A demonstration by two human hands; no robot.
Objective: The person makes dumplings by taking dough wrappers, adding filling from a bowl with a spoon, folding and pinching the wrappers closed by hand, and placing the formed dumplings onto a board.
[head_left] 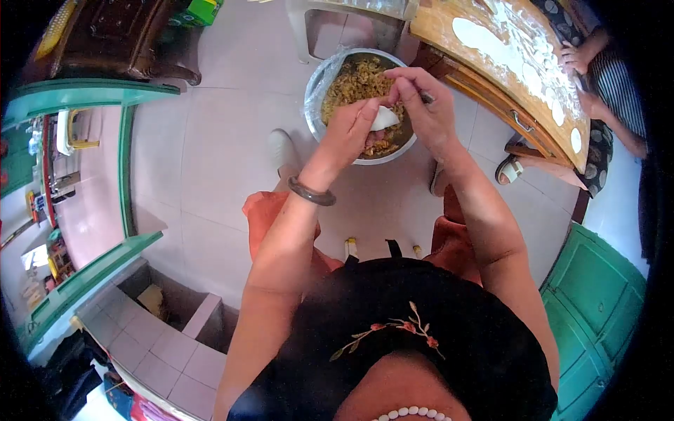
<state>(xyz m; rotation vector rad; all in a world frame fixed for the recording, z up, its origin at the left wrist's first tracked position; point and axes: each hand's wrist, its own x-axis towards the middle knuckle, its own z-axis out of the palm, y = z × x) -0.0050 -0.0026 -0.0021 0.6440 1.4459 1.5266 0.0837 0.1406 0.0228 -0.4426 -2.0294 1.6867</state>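
My left hand (345, 133), with a dark bangle (312, 191) at its wrist, is closed around one side of a white piece of dough (383, 119). My right hand (427, 105) is at the dough's other side, fingers bent and pressed together; a small dark metallic thing shows among them. Both hands are over a metal bowl (366, 162) of chopped brownish-yellow filling (361, 78), with some pinkish bits under the dough. Clear plastic wrap (317, 90) hangs on the bowl's left rim.
At the upper right stands a floured wooden table (439, 28) with white dough rounds (576, 140). Another person's hands (577, 57) are at its far edge. A pale plastic stool (298, 31) is behind the bowl. Green doors (593, 295) and dark furniture (105, 35) stand at the sides.
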